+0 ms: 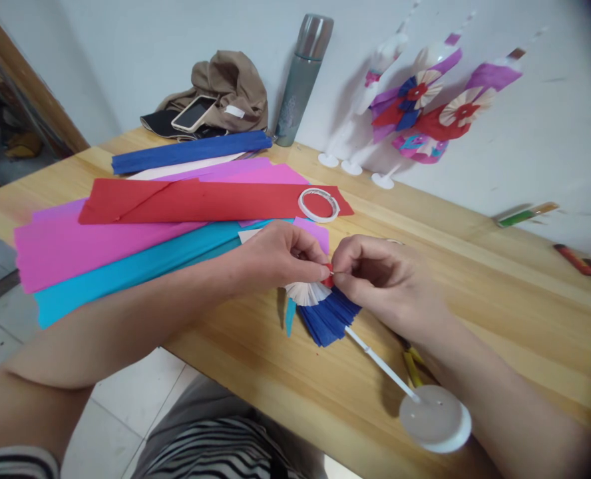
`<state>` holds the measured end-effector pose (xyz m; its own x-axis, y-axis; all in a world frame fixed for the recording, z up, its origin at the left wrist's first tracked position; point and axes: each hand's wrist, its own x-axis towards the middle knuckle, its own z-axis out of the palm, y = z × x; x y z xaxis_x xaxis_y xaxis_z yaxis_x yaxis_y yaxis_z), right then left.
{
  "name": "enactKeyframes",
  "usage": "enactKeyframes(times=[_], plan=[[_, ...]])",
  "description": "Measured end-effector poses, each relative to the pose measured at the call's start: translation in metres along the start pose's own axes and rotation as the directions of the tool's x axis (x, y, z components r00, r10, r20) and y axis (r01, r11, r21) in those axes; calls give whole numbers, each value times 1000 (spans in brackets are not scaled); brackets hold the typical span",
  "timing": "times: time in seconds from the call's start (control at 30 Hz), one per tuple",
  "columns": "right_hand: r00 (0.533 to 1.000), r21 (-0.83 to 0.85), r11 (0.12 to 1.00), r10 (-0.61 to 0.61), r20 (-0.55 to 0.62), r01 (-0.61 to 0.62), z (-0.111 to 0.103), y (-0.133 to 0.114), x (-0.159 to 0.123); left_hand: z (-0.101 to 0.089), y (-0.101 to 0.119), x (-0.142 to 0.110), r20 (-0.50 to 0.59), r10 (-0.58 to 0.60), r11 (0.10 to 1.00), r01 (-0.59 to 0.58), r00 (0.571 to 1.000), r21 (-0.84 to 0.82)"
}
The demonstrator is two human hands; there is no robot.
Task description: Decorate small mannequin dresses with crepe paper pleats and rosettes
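My left hand [295, 256] and my right hand [383, 273] meet over the table, fingertips almost touching. Between them is a small piece of red paper [328, 278], pinched from both sides. Just below it spreads a white pleated paper fan [307, 293], and under that a dark blue pleated paper piece [327, 320]. A thin teal strip [290, 317] hangs at the left. These papers are on a white stand, lying tilted, whose rod [383, 364] runs down to a round base [435, 418]. My fingers hide its upper end.
Crepe paper sheets, red [215, 201], pink [90, 243] and teal [140, 276], lie at the left, with a tape roll [318, 204] on the red. Behind stand a thermos [303, 80], a cap with a phone [194, 113], and decorated stands [420, 100]. Yellow-handled pliers [413, 366] lie beneath my right forearm.
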<state>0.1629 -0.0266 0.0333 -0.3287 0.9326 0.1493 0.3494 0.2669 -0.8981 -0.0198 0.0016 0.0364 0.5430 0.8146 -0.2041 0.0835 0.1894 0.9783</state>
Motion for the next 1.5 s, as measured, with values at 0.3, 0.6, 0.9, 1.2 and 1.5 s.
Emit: enactKeyframes(times=[0.3, 0.6, 0.9, 1.2, 1.5], plan=[[993, -170, 979, -117, -7, 114, -2, -4, -5, 1, 2, 0, -48, 4, 997, 0, 999, 76], [983, -321, 932, -184, -23, 167, 0, -2, -5, 3, -3, 1, -63, 73, 987, -63, 995, 147], [984, -356, 922, -174, -34, 151, 1, 2, -6, 3, -9, 3, -30, 128, 973, -120, 991, 199], [994, -261, 961, -103, -31, 92, 3, -1, -5, 4, -8, 2, -23, 113, 968, -105, 993, 229], [999, -123, 992, -27, -29, 23, 1, 2, -2, 1, -7, 4, -65, 124, 976, -110, 990, 189]])
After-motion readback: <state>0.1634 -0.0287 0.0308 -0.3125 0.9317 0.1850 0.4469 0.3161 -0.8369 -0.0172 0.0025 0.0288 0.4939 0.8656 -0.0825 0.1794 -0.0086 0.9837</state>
